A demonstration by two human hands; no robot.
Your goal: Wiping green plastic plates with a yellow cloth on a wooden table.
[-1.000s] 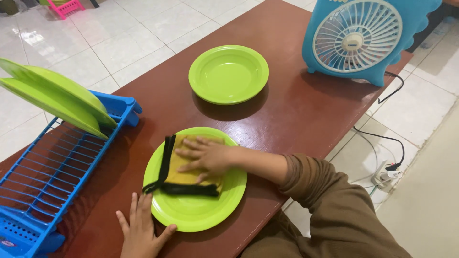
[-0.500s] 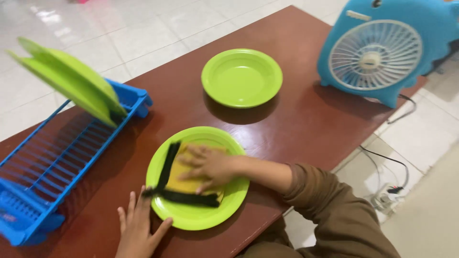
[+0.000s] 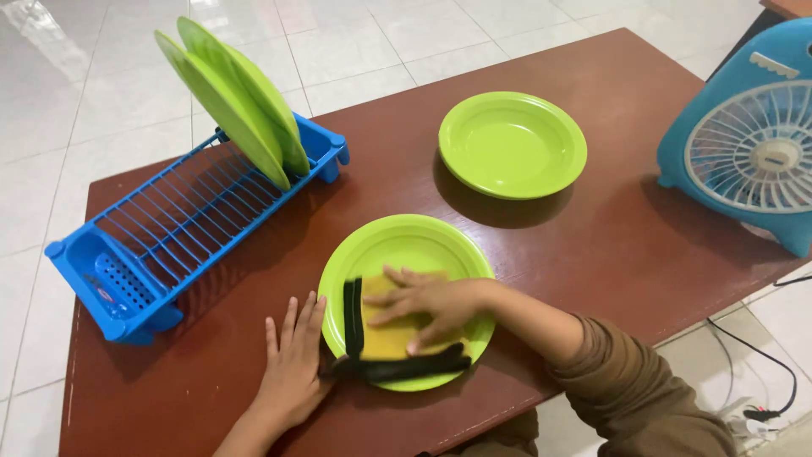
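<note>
A green plate [image 3: 406,245] lies on the brown table [image 3: 592,245] in front of me. On it sits a yellow cloth pad [image 3: 391,338] with black edging, and my right hand [image 3: 427,305] presses flat on top of it, fingers spread. My left hand [image 3: 292,364] rests flat on the table at the plate's left rim, touching it. A second green plate [image 3: 512,144] lies bare further back on the table.
A blue dish rack [image 3: 169,228] stands at the left with two green plates [image 3: 241,106] upright in its far end. A blue fan [image 3: 748,144] sits at the right table edge. Cables and a power strip [image 3: 753,415] lie on the tiled floor.
The view has swung left and back, so the whole rack shows. My right hand has slid the pad toward the plate's near edge. My left hand stays at the rim.
</note>
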